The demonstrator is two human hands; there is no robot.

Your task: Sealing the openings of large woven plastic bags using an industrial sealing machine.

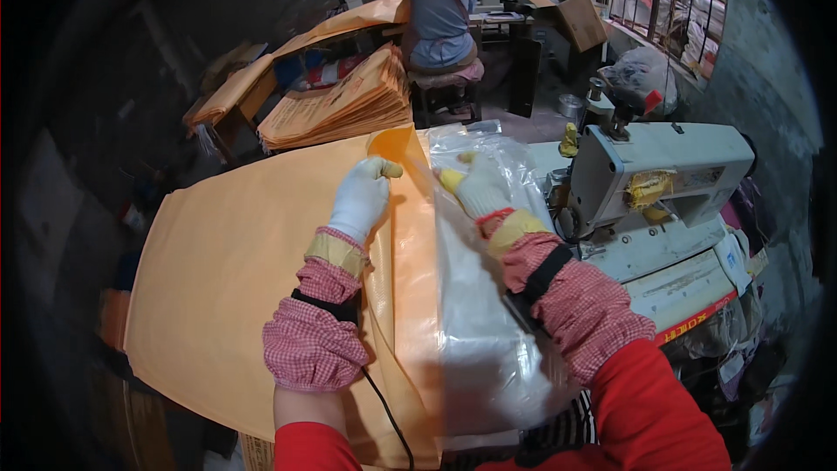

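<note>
A large orange sack (261, 244) lies flat in front of me, its right edge folded up along a lifted flap (403, 143). My left hand (364, 196), in a white glove with yellowed fingertips, is closed on that flap near its far end. To the right, a clear plastic bag (488, 323) lies against the sack's edge, wrinkled and shiny. My right hand (481, 185), gloved likewise, is closed at the far part of this plastic, with thumb and forefinger near the sack's opening. The plastic partly hides its grip.
A sewing machine (667, 170) stands close on the right. Beyond the sack lies a stack of orange sacks (344, 105). A person (440, 17) sits on a stool farther off, near a cardboard box (567, 13). A black cord (388, 410) crosses the sack below my left forearm.
</note>
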